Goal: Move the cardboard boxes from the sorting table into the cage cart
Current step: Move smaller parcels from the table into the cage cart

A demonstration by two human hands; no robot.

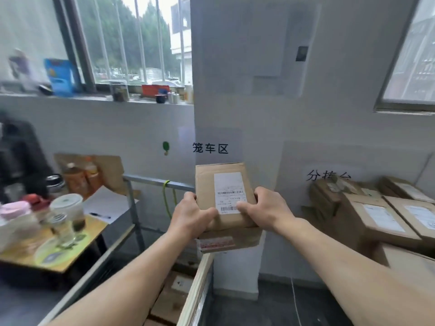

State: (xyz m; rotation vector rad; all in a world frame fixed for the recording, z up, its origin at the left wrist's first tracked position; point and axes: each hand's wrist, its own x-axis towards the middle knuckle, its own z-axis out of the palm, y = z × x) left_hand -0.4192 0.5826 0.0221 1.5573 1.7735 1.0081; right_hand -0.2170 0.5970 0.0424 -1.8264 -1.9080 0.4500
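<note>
**Two hands hold a small cardboard box above the edge of a cage cart**

A person's bare arms reach forward from the bottom of the view. The left hand (190,217) and the right hand (266,208) clasp a brown cardboard box (223,175) between them. Each thumb lies across the box's near top edge and the fingers curl round its sides. The box is in the air, tilted slightly away, with a white shipping label (229,191) and its barcodes facing up between the thumbs.

Directly beneath the grip, a second box (228,242) with red print on its near face appears to be carried along under the first. Blur makes it hard to tell which fingers support it.

Below and to the left of the hands is the cage cart (150,181), with a grey metal rail behind the left hand and a pale wooden edge running down under the wrists. Flat brown shapes lie inside it under the left forearm.

To the right of the grip, well apart from it, labelled cardboard boxes sit in a pile (376,220). To the left, beyond the cart, a small table (94,229) holds cups and bottles. On the wall just above the held box is a black sign (210,148) reading 笼车区.
</note>
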